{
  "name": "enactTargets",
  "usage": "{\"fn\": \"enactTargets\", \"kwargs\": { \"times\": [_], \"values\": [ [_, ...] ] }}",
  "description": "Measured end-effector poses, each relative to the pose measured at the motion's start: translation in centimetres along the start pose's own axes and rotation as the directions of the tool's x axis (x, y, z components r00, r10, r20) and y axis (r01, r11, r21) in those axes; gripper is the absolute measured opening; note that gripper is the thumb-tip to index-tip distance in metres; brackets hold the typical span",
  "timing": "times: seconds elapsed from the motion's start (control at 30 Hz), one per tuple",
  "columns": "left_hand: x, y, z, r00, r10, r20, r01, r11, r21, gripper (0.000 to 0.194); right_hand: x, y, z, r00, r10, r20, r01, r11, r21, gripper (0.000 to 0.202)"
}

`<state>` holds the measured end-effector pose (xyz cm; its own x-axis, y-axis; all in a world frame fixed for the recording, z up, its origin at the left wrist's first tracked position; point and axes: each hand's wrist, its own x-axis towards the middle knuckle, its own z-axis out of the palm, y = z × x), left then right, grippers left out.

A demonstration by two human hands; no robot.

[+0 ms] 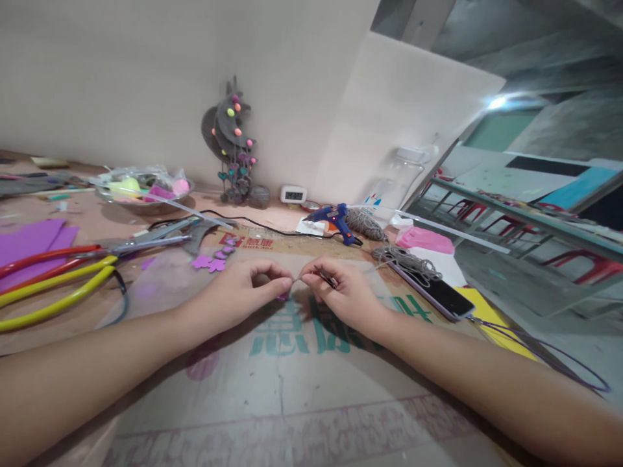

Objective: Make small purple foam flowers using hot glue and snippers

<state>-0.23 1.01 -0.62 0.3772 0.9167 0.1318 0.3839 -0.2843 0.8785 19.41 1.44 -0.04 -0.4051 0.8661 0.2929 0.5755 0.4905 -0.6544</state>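
My left hand [256, 285] is closed in a pinch at the middle of the work surface. A small purple piece [283, 296] shows under its fingertips. Close beside it, my right hand [343, 288] grips a thin dark metal tool [326, 277], whose exact kind I cannot make out. The fingertips of both hands almost meet, and something thin and pale seems to run between them. Left of my left hand lie purple flower-shaped cutouts [210, 263]. Grey yarn [411, 263] rests on a phone [445, 295] to the right.
A blue glue gun [338, 220] stands behind my hands. Yellow-handled pliers [63, 295] and red-handled ones [53, 259] lie left, near purple sheets [34, 250]. A bowl [146, 206] holds colourful bits. A grey moon-shaped hanging ornament [233, 123] and a plastic jar [402, 178] are behind.
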Motion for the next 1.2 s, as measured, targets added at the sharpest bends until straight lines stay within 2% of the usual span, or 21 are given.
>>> {"fn": "enactTargets", "kwargs": {
  "times": [0.17,0.37,0.7,0.83,1.0,1.1,1.2],
  "values": [
    [0.0,-0.1,0.1,0.999,-0.014,0.037,0.015,1.0,-0.012,0.025,-0.1,0.2,0.1,0.999,-0.034,0.003,0.034,0.999,-0.005,0.016],
    [0.1,-0.1,0.1,0.998,0.046,0.044,-0.047,0.999,0.021,0.025,-0.1,0.2,0.2,1.0,-0.018,-0.006,0.018,1.0,0.018,0.017],
    [0.0,0.2,0.1,1.0,-0.017,0.006,0.017,1.0,-0.017,0.019,0.2,0.3,0.0,1.0,0.003,-0.017,-0.003,1.0,-0.026,0.016],
    [0.2,0.4,-0.1,0.998,-0.051,-0.023,0.05,0.997,-0.058,0.016,0.0,0.5,-0.3,0.995,-0.093,-0.031,0.091,0.993,-0.071,0.03],
    [0.4,0.4,-0.2,0.997,-0.06,-0.052,0.053,0.991,-0.127,0.016,-0.6,0.0,-0.9,0.955,-0.292,-0.048,0.277,0.938,-0.209,0.028],
    [0.4,0.4,-0.2,0.996,-0.06,-0.068,0.049,0.987,-0.151,0.016,-0.9,-0.3,-0.8,0.951,-0.307,0.027,0.303,0.915,-0.268,0.029],
    [0.4,0.5,-0.2,0.994,-0.062,-0.092,0.047,0.986,-0.158,0.015,-0.8,-0.1,-0.5,0.961,-0.265,0.077,0.276,0.916,-0.29,0.027]
  ]
}}
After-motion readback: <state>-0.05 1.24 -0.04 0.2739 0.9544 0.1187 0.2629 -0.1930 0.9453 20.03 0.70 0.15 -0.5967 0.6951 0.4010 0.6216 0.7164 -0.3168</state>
